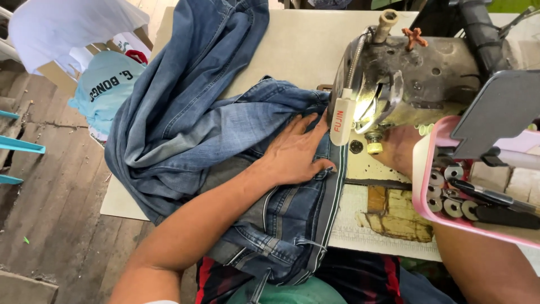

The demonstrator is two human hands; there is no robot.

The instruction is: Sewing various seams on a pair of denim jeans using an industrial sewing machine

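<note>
A pair of blue denim jeans [191,107] lies bunched over the table's left side and spills onto my lap. My left hand [295,151] lies flat on the denim, fingers spread, pressing the cloth just left of the sewing machine's needle area. An old worn metal sewing machine [410,79] stands at the right. My right hand [398,147] sits under the machine head beside the needle, mostly hidden by the machine and a pink tray, so its grip is unclear.
A pink plastic tray [422,186] holding several metal bobbins and dark tools sits at the right front. A dark flat holder [498,112] stands above it. The beige table [292,45] ends at left over a wooden floor with a light blue bag [107,84] and white cloth.
</note>
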